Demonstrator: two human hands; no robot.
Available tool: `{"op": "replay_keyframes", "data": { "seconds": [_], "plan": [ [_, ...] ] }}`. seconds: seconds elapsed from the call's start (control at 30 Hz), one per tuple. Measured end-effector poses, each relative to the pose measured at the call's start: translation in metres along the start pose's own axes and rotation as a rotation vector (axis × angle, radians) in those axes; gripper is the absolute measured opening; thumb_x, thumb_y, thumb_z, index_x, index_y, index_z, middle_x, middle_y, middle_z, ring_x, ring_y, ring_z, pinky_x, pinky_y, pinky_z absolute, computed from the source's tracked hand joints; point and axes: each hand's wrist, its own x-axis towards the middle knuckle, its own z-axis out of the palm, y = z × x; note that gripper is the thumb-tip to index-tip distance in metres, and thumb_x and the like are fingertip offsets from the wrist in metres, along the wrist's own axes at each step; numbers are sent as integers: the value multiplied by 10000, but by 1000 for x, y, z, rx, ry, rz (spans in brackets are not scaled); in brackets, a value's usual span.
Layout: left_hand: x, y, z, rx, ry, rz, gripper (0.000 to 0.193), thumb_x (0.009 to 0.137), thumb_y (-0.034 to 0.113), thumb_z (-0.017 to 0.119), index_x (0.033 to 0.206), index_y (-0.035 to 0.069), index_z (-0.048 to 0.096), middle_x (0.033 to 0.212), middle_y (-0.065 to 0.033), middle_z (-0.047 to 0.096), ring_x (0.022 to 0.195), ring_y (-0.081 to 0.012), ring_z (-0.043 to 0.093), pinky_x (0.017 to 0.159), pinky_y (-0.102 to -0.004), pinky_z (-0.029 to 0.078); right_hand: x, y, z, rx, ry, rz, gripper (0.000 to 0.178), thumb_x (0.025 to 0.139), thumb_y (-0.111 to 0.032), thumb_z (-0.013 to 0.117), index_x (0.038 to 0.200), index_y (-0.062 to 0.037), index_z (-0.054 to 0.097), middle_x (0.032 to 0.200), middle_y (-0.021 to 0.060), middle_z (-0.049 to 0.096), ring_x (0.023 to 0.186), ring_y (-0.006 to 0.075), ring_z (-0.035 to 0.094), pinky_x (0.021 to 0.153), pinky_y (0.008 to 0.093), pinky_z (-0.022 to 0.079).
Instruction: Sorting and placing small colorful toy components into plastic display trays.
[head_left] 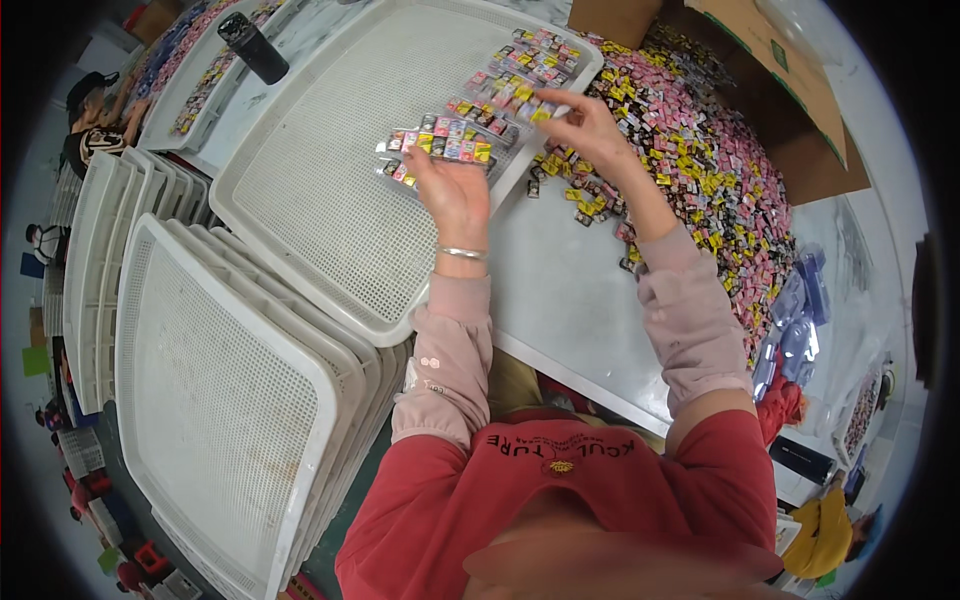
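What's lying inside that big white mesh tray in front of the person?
Rows of small colourful packets fill the white mesh tray's far corner. The left hand covers some nearest packets; the rest is bare mesh.

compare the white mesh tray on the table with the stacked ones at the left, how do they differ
The tray on the table lies flat and single; the stacked trays lean on edge, nested together. The tray on the table holds rows of small colourful packets under the left hand and right hand; the stacked trays show none. Both are white perforated plastic.

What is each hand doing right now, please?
Left hand: open, resting on the small packets in the tray.
Right hand: fingers pinching one packet.
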Motion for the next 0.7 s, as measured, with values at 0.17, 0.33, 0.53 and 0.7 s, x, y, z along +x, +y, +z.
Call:
{"op": "replay_keyframes", "data": {
  "seconds": [0.17, 0.33, 0.53, 0.7],
  "plan": [
    [-9, 8, 10, 37, 33, 7, 390, 986, 338, 329, 1290, 93, 342, 1310, -98, 402, 1183, -268, 422, 996, -497, 353, 74, 34, -3, -367, 241, -241, 555, 651, -302, 687, 1131, -31, 617, 979, 220, 611, 906, 309, 599, 813, 363, 475],
    [-23, 28, 17, 86, 36, -57, 412, 983, 374, 313, 1288, 103, 372, 1321, -99, 407, 1174, -272, 434, 966, -500, 377, 92, 45, 23, -766, 352, -413, 442, 698, -273, 660, 1088, -68, 632, 1124, 206, 549, 1001, 369, 544, 873, 434, 446],
    [-21, 25, 21, -102, -42, -157, 489, 970, 459, 270, 1319, 127, 352, 1354, -84, 388, 1222, -291, 394, 996, -533, 323, 70, 42, 21, -1068, 421, -474, 410, 727, -326, 675, 1054, -81, 644, 1193, 185, 517, 986, 362, 550, 846, 438, 454],
    [-26, 24, 17, -83, 12, -165, 465, 970, 426, 330, 1304, 104, 365, 1327, -108, 416, 1189, -273, 423, 980, -470, 353, -6, -49, 46, -307, -33, -266, 486, 717, -304, 725, 1078, -1, 609, 1100, 190, 576, 964, 332, 577, 805, 369, 481]
  ]
}}
